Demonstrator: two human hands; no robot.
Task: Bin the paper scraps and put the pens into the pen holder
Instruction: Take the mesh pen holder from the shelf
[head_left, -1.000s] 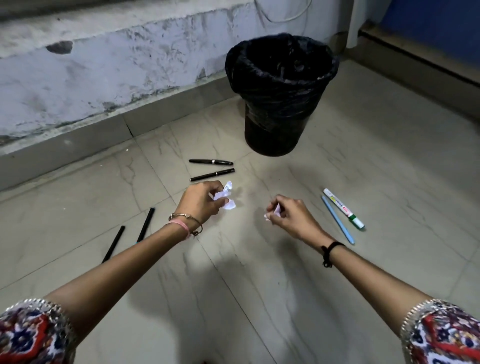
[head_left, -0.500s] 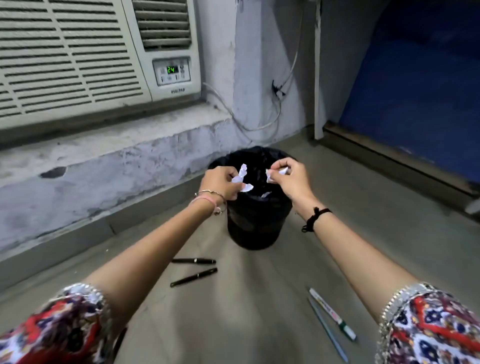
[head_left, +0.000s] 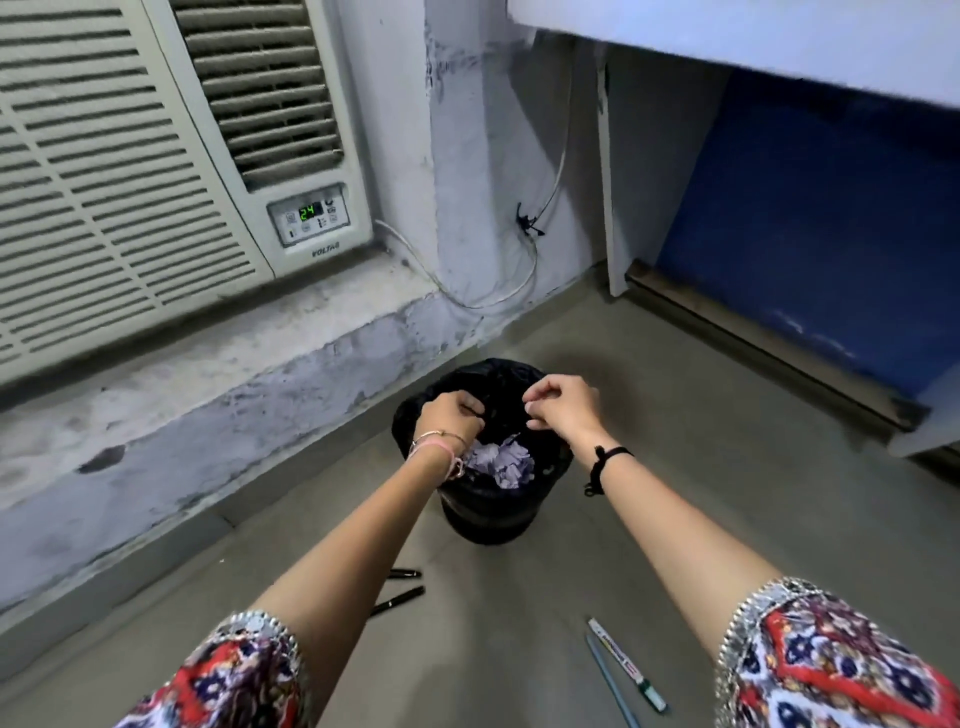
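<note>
Black pens (head_left: 397, 590): two lay on the floor (head_left: 493, 649), near the bin's base, partly hidden by the left forearm.
Left hand (head_left: 449, 415): hung over the bin mouth, fingers curled inward; no paper was visible in them.
Bin (head_left: 485, 512): black-lined, stood by the wall; paper scraps (head_left: 501, 462) lay crumpled inside.
Right hand (head_left: 563, 402): over the far rim, fingers loosely pinched, apparently empty.
Marker (head_left: 626, 665) and blue pen (head_left: 610, 680): side by side on the floor, right of the bin.
Pen holder: not in view.
Risk: a withdrawing wrist might snag the liner and tip the bin; pens underfoot could roll.
</note>
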